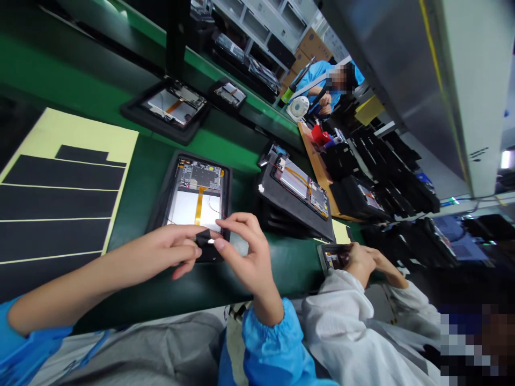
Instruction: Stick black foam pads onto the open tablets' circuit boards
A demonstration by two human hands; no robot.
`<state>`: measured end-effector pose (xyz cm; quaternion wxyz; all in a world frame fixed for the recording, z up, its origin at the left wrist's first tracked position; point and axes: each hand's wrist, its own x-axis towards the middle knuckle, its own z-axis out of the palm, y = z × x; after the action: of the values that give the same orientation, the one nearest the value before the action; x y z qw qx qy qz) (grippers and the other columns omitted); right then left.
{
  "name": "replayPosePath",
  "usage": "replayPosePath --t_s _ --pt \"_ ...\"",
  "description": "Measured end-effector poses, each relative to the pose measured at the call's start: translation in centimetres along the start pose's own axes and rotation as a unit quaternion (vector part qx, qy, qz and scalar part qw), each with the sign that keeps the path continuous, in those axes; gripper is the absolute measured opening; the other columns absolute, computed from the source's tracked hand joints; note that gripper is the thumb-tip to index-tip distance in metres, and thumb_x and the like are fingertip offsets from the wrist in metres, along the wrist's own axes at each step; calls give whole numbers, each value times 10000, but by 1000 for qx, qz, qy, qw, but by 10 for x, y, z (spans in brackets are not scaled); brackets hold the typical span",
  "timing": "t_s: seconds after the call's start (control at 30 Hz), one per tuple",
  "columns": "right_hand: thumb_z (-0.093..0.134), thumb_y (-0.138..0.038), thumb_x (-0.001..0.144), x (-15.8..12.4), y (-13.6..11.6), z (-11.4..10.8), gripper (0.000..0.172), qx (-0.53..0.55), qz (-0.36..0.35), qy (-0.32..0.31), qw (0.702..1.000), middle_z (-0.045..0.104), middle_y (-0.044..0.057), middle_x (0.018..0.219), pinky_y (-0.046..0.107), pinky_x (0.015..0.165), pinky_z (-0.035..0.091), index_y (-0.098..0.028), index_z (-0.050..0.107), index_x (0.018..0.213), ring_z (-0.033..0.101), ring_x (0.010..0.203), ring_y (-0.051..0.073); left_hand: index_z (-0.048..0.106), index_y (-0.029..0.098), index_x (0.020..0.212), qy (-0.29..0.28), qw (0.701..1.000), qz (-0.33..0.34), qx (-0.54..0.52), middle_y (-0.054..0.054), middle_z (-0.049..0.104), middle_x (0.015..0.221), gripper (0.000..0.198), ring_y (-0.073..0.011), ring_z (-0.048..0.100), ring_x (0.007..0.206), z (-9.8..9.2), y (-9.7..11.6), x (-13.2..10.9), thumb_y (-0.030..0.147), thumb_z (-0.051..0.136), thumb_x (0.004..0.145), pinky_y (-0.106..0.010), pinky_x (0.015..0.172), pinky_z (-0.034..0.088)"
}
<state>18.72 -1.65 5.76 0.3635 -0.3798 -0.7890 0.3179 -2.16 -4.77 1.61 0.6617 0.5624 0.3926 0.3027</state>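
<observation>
My left hand (171,249) reaches over the lower edge of an opened tablet (200,179). A small piece of black tape (203,237) lies at its index finger, with the thumb closed in just below. My right hand (250,249) is at the tablet's lower right corner. Its index finger and thumb are apart, on either side of the left index fingertip. The thumb is beside a tiny white bit (211,242) at the tape. Inside the tablet, a circuit board, a silvery battery and an orange ribbon cable show. The tablet rests in a black foam tray (161,206).
Left lies a yellow sheet (86,128) with black strips. Another opened tablet (175,104) sits behind in its tray. Stacked black trays (289,214) carry an opened tablet to the right. A co-worker's hands (362,260) handle a tablet close by. Across the bench, a person works near a white fan (298,108).
</observation>
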Motion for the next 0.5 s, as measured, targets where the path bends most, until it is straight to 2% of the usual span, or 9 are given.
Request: replayPosePath --t_s 0.1,0.17,0.27,0.4,0.5 --pt "780 -204 905 14 -10 -2 161 1 -11 -77 997 714 41 1089 364 982 558 -251 798 1057 677 1080 197 637 173 1101 -10 1000 -8 -18 58 523 517 336 -123 421 481 2 3 -2 430 492 940 -248 539 369" --pt "798 -167 886 17 -11 -1 130 -16 -5 -100 995 733 26 1066 357 977 563 -251 794 986 690 1068 189 624 180 968 -13 1000 -12 -12 48 526 516 308 -125 432 492 5 4 -4 459 495 951 -256 546 388" --pt "801 -134 875 18 -11 -1 98 -27 0 -103 994 749 20 1016 341 954 565 -226 772 894 704 1030 179 615 186 938 -15 1000 -14 -5 63 520 512 353 -116 446 508 9 5 -7 502 466 988 -243 564 415" --pt "792 -138 887 23 -13 -6 96 -15 8 -124 992 753 20 1013 339 951 560 -212 741 852 706 1013 174 594 187 896 -2 1000 14 10 108 520 510 356 -71 422 521 11 11 -8 396 333 1019 -179 561 400" --pt "780 -133 892 32 -19 -12 120 -25 -2 -120 992 748 17 1045 355 980 545 -215 720 830 692 1041 180 594 164 839 -12 998 46 44 116 523 512 411 -48 435 519 4 24 -4 376 285 1008 -143 553 408"
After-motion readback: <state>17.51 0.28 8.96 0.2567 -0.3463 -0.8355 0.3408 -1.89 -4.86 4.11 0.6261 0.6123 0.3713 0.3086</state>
